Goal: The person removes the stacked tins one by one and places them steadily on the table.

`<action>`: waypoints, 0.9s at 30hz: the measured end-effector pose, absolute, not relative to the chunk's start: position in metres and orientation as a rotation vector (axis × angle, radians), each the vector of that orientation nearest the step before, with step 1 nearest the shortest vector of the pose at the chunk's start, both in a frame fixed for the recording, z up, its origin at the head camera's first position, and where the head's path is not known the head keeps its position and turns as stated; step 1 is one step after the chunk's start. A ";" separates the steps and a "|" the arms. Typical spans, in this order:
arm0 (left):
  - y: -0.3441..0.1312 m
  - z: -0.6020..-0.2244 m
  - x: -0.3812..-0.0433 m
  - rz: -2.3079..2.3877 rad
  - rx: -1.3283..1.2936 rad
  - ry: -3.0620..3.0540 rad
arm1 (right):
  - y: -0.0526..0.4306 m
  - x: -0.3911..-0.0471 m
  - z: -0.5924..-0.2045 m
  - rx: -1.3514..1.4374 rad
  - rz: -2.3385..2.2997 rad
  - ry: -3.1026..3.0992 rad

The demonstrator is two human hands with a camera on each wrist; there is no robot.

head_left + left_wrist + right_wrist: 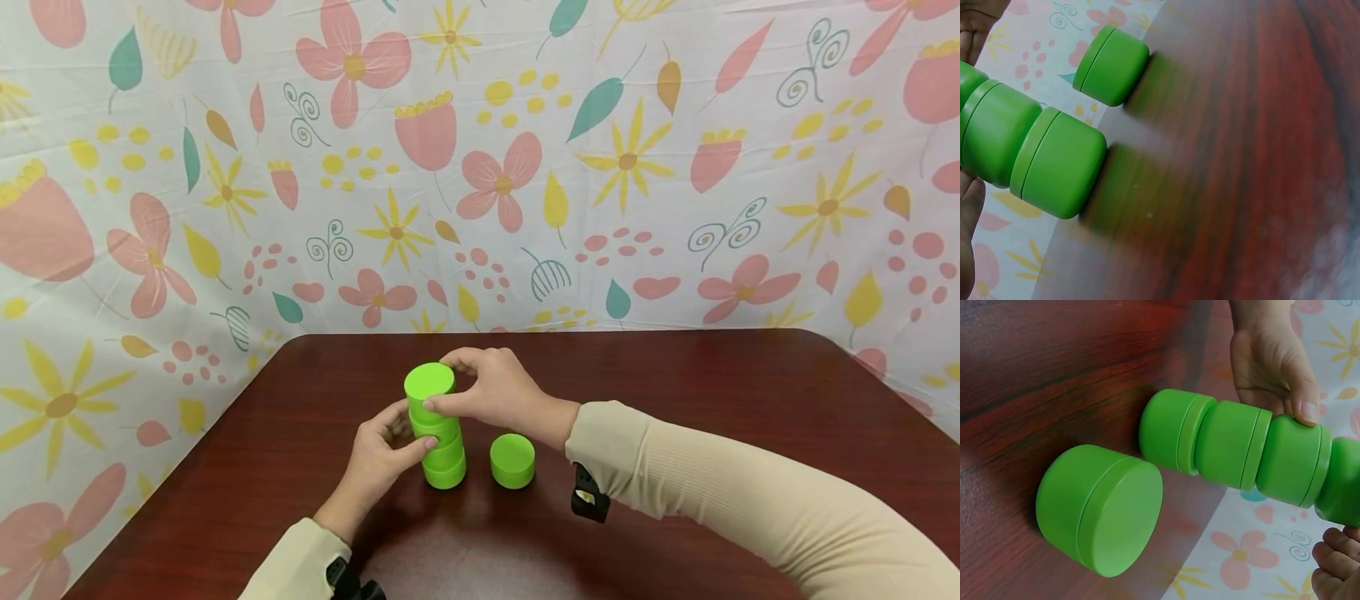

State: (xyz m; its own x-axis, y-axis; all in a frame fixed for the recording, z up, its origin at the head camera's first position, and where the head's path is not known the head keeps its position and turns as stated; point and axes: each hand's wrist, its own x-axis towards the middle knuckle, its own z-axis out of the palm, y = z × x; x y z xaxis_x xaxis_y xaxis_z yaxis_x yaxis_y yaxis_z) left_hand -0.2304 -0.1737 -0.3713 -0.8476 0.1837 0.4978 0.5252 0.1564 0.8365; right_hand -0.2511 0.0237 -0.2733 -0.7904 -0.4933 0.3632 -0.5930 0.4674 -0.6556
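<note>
Several bright green round lidded jars stand stacked in a column on the table. My right hand (498, 392) grips the top jar (429, 385) from the right, thumb in front and fingers behind; that jar sits on the column. Lower down, my left hand (375, 454) holds the jar just beneath the top one (1290, 459) from the left, with its thumb (1307, 406) on the side. The bottom jar (1063, 165) rests on the table. One more green jar (513, 461) stands alone to the right of the column, touched by neither hand.
The dark reddish-brown wooden table (720, 433) reflects light near its front. Behind and to the left hangs a white cloth (645, 75) with flowers and leaves. A black wrist camera (589, 496) hangs under the right cream sleeve.
</note>
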 end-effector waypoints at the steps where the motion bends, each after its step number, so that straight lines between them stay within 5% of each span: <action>1: -0.174 -0.371 -0.231 -1.747 -0.686 -2.157 | 0.024 -0.251 -0.273 0.955 1.225 -2.580; 27: -0.173 -0.371 -0.229 -1.751 -0.657 -2.162 | 0.053 -0.253 -0.275 0.828 1.217 -2.575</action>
State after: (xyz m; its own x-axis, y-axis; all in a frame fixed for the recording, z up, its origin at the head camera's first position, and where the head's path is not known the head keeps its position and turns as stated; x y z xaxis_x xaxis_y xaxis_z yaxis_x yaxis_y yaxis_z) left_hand -0.2293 -0.1731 -0.3713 -0.8567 0.1693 0.4872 0.5117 0.1609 0.8439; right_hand -0.2527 0.0526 -0.2748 -0.8299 -0.4091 0.3793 -0.5528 0.5111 -0.6582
